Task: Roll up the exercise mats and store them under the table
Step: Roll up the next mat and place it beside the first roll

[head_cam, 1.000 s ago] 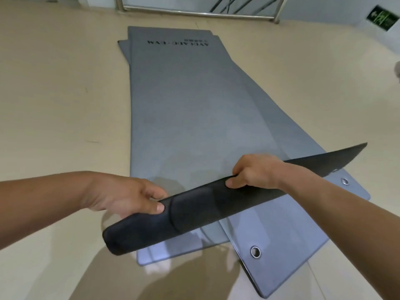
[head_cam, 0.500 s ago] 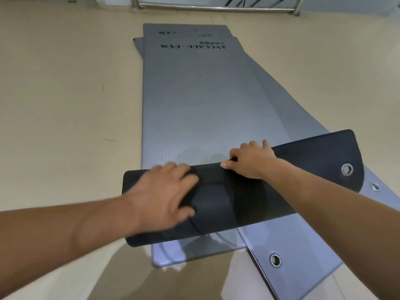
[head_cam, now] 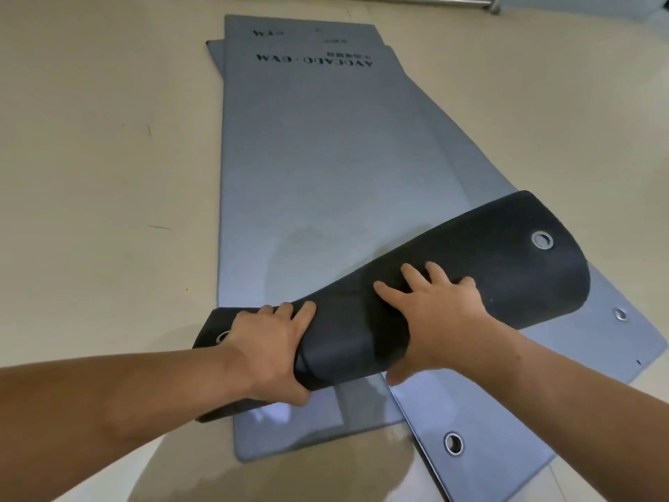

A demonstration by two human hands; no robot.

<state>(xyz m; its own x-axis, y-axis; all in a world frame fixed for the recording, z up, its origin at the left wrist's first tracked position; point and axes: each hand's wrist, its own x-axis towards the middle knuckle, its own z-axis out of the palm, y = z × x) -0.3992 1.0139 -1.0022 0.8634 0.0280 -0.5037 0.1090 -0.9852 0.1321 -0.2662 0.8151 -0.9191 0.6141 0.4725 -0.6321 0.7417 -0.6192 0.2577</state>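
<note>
Left hand (head_cam: 269, 351): you clamp the fold (head_cam: 488, 255), fingers over it, thumb curled under its near edge.
Right hand (head_cam: 440, 320): your fingers are spread flat, pressing the fold.
Mat (head_cam: 318, 168): grey, its near end doubled over black side up beneath both your hands; the rest stretches beyond your fingertips.
Lower mat (head_cam: 499, 447): beneath, showing right of your right hand.

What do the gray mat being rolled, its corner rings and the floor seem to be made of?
Mat: probably foam or rubber, matte gray top, black underside; it bends smoothly. Rings: likely metal, shiny silver. Floor: smooth beige, perhaps vinyl or tile; faintly reflective.
</note>
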